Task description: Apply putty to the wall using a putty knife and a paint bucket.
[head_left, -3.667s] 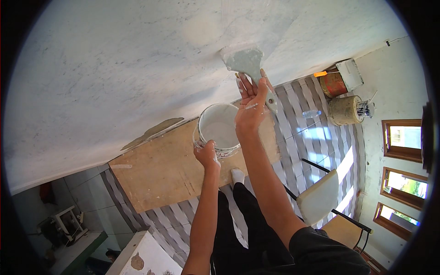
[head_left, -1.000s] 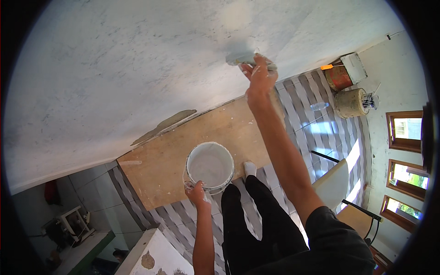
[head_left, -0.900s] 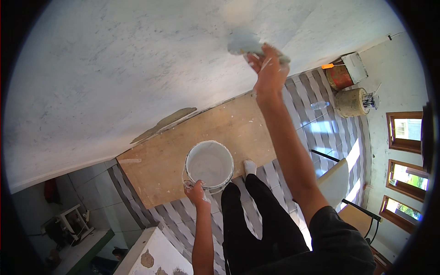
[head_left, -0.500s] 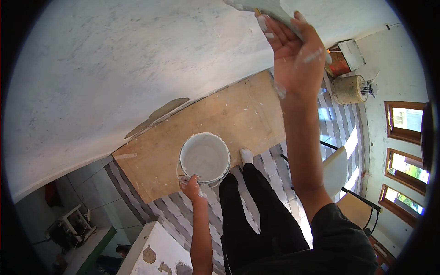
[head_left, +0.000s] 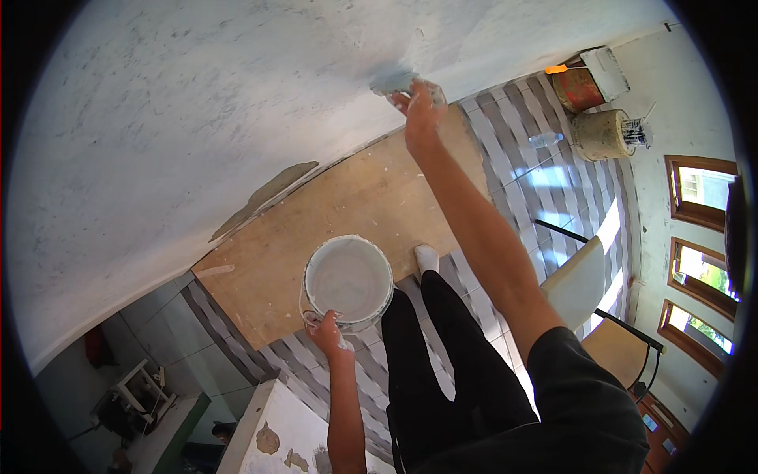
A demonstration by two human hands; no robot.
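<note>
The left grip [head_left: 325, 333] clasps a round, white-smeared bucket [head_left: 348, 250]. The right grip [head_left: 424, 114] holds a flat scraper [head_left: 393, 82] by the mottled wall [head_left: 197, 110].

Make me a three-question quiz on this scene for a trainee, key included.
1. What does the right hand hold?
A. A hammer
B. A broad pale-grey scraper
C. A paint roller
2. True or false: the left hand is holding the white bucket.
3. Fill in: the clear plastic bottle lies on the ____.

Key: 1. B; 2. True; 3. striped floor.
</note>
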